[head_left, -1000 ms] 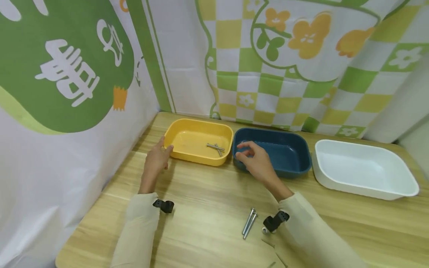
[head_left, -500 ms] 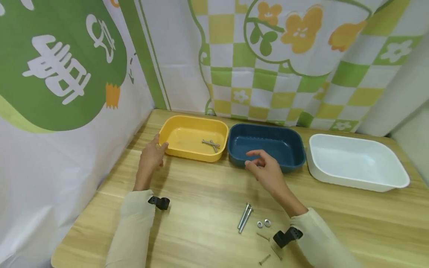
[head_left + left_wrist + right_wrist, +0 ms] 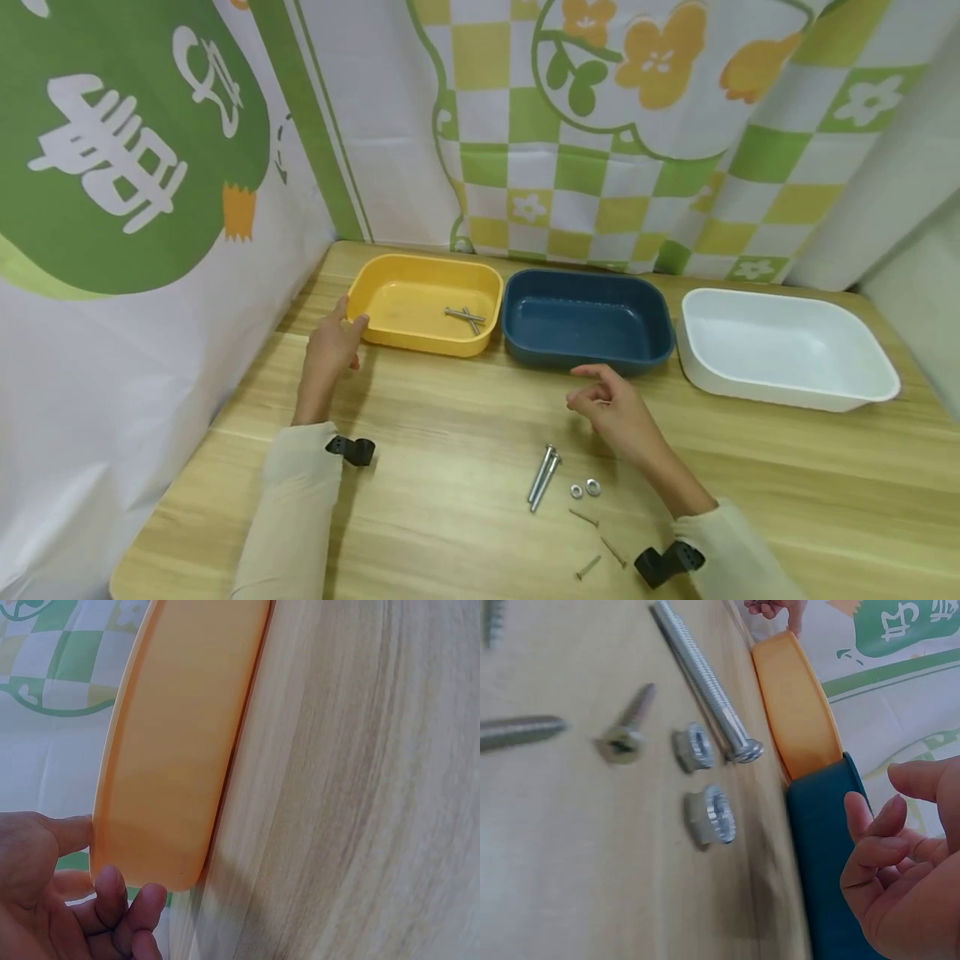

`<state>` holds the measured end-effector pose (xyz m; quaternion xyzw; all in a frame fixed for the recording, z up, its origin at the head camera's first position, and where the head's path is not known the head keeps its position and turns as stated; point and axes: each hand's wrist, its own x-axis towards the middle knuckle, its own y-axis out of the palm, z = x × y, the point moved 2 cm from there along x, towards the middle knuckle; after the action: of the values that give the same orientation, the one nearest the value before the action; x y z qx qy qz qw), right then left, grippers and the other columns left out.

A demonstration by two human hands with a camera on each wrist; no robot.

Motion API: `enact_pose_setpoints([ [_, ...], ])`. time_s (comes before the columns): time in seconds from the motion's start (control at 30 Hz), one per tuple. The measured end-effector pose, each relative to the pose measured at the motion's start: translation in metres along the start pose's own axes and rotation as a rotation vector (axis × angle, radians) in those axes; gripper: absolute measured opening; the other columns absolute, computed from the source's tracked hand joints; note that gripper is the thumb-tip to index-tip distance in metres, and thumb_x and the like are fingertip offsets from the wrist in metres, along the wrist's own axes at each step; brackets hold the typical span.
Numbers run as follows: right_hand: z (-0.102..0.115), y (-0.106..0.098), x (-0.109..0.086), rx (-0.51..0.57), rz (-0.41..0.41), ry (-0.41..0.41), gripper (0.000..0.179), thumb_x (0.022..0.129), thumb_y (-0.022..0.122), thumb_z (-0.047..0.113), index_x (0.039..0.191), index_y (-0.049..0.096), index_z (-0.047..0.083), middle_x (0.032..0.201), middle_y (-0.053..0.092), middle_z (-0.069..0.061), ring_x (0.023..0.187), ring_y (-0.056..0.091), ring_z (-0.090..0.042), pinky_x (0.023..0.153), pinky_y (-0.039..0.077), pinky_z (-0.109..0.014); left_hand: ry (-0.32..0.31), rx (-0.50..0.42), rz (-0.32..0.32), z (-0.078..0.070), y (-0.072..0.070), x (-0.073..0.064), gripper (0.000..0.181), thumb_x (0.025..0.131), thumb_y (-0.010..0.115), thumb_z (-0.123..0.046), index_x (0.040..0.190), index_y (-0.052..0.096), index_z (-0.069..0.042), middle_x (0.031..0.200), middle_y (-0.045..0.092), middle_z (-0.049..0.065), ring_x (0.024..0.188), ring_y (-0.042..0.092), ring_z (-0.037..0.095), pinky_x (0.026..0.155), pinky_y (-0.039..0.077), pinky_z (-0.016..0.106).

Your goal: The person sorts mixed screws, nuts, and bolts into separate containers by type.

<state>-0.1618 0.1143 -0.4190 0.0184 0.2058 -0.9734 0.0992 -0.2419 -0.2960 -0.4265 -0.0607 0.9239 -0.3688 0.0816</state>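
Observation:
My left hand (image 3: pixel 332 343) touches the near left corner of a yellow plastic bin (image 3: pixel 427 340), thumb and index finger at its rim; in the left wrist view its other fingers are loosely bent beside the bin's end. Two crossed screws (image 3: pixel 467 316) lie inside that bin. My right hand (image 3: pixel 617 410), loosely bent and holding nothing, hovers just in front of a dark blue bin (image 3: pixel 585 325). Below and left of it on the table lie two long bolts (image 3: pixel 543 479), two nuts (image 3: pixel 712 815) and three small screws (image 3: pixel 613 552).
To the right of the blue bin stands a white bin (image 3: pixel 787 342), so the three bins form a row along the back of the wooden table (image 3: pixel 427 500). Behind them hangs a patterned cloth (image 3: pixel 570 183); a white and green sheet (image 3: pixel 172 350) covers the left side.
From over the blue bin, my right hand has drawn back toward the near side and right, uncovering the nuts and small screws. My left hand stays at the yellow bin's corner.

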Motion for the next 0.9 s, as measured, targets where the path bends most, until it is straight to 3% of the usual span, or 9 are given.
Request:
enact_pose_setpoints([
  [0.23, -0.011, 0.0, -0.015, -0.065, 0.027, 0.101, 0.049, 0.096, 0.069, 0.018, 0.138, 0.051, 0.001, 0.092, 0.068, -0.011, 0.061, 0.052, -0.018, 0.052, 0.041, -0.027, -0.003, -0.009, 0.0, 0.0, 0.0, 0.0, 0.07, 0.107, 0.045, -0.04, 0.161, 0.013, -0.009, 0.048, 0.055, 0.006, 0.035, 0.044, 0.011, 0.036, 0.029, 0.023],
  [0.47, -0.017, 0.0, -0.031, -0.167, 0.048, 0.107, 0.051, 0.093, 0.073, 0.022, 0.136, 0.054, 0.001, 0.088, 0.07, -0.004, 0.077, 0.059, -0.018, 0.065, 0.044, -0.032, -0.005, -0.018, 0.001, 0.0, 0.0, 0.0, 0.071, 0.107, 0.045, -0.04, 0.161, 0.012, -0.01, 0.048, 0.055, 0.005, 0.037, 0.049, 0.014, 0.036, 0.03, 0.023],
  [0.9, -0.022, 0.019, -0.045, -0.11, -0.004, 0.18, 0.042, 0.09, 0.077, 0.02, 0.125, 0.062, 0.002, 0.071, 0.067, -0.003, 0.059, 0.051, -0.016, 0.049, 0.034, -0.025, -0.011, -0.04, -0.015, -0.002, 0.0, -0.001, 0.07, 0.106, 0.047, -0.037, 0.161, 0.014, -0.01, 0.048, 0.055, 0.005, 0.039, 0.054, 0.019, 0.034, 0.03, 0.022],
])
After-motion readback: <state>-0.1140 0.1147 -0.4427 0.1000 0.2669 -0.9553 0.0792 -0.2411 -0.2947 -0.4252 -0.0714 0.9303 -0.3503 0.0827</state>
